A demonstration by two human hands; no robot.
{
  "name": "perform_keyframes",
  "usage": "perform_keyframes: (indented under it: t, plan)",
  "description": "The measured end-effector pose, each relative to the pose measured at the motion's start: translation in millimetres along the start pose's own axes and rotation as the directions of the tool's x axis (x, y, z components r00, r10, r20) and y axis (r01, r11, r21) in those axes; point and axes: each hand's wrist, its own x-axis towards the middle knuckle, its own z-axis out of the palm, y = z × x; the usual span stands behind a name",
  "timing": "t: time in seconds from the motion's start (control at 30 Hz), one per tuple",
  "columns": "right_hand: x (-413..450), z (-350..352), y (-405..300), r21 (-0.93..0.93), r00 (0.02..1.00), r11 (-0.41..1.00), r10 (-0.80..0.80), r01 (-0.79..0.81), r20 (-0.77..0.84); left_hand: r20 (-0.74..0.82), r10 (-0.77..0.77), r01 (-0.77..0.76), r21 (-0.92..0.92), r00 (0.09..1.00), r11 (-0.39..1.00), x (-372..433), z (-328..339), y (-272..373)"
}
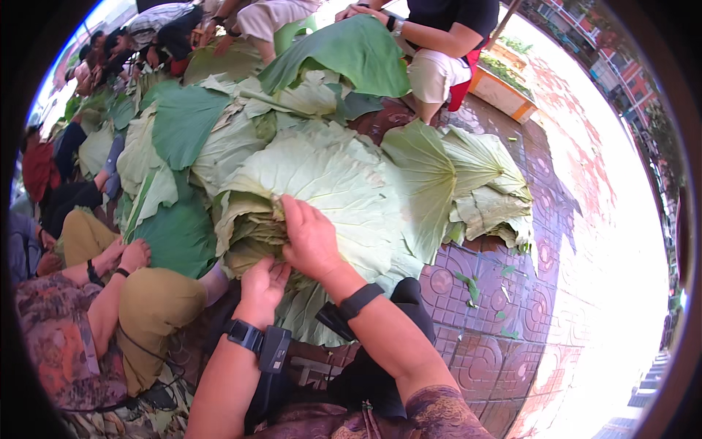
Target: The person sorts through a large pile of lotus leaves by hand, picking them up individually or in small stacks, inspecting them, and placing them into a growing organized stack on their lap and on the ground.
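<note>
A thick stack of pale green lotus leaves [334, 192] lies in front of me, its near left side folded into layers. My right hand [310, 238] grips the fold by its brownish stem end, thumb and fingers pinched on it. Just below, my left hand [263, 288] holds the lower edge of the same folded layers with bent fingers. Part of its grip is hidden under the leaves. Black straps with small devices sit on both my wrists.
More lotus leaves [186, 126] are heaped beyond and left. A leaf bundle [488, 186] rests on the patterned paving [493, 329] at right. A person [131, 307] sits close at my left, holding a dark green leaf [175, 236]. Another person [439, 55] sits opposite, near a planter [502, 93].
</note>
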Motion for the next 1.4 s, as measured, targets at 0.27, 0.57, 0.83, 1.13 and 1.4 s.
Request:
perform_keyframes:
  t: [0.27, 0.57, 0.83, 1.13, 1.4]
  plan:
    - [-10.5, -36.2, 30.2, 0.051, 0.932, 0.936, -0.351, 0.348, 0.087, 0.061, -0.02, 0.009, 0.184, 0.998, 0.983, 7.0, 14.1, -30.9]
    - [0.7, -30.0, 40.9, -0.017, 0.965, 0.966, -0.259, 0.258, -0.041, 0.023, -0.039, 0.036, 0.113, 0.999, 0.993, 14.8, 30.6, -10.4]
    - [-4.9, -44.5, 16.1, -0.047, 0.979, 0.977, -0.205, 0.206, 0.016, 0.117, 0.027, -0.02, -0.056, 0.993, 0.998, -51.0, 52.3, 5.2]
    - [-3.2, 10.3, -35.3, 0.043, 0.974, 0.988, -0.155, 0.15, 0.164, 0.182, 0.029, -0.027, -0.013, 0.983, 1.0, -47.3, -1.9, 55.0]
    - [-16.0, 18.0, -38.3, -0.126, 0.969, 0.966, -0.212, 0.227, 0.124, 0.132, 0.03, -0.039, 0.07, 0.991, 0.997, -51.5, -3.3, 56.9]
